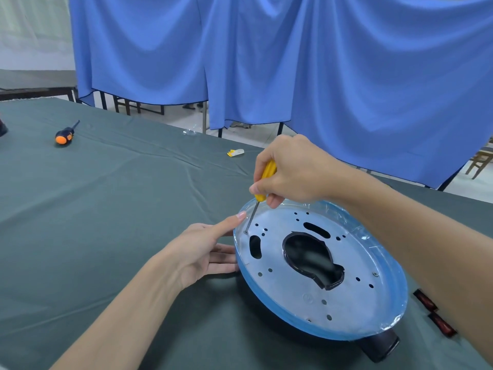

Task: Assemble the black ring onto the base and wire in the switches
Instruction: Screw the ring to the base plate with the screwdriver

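Observation:
A round metal base plate [298, 287] with a blue film-covered rim lies upside down on the green cloth, resting on a black ring [269, 316] whose black handle [380, 347] sticks out at the lower right. My right hand [290, 172] grips a yellow-handled screwdriver [262, 182]. Its tip sits on a screw [245, 232] near the plate's left edge. My left hand [208, 249] lies open against the left rim, index finger touching the blue edge. Two red rocker switches [433, 313] lie on the cloth to the right, partly hidden by my right forearm.
An orange and black screwdriver [65, 134] lies far left on the green tablecloth [106, 209]. A small yellow and white packet [236, 153] sits near the table's far edge. Blue curtains [293, 62] hang behind the table, with chair legs beyond.

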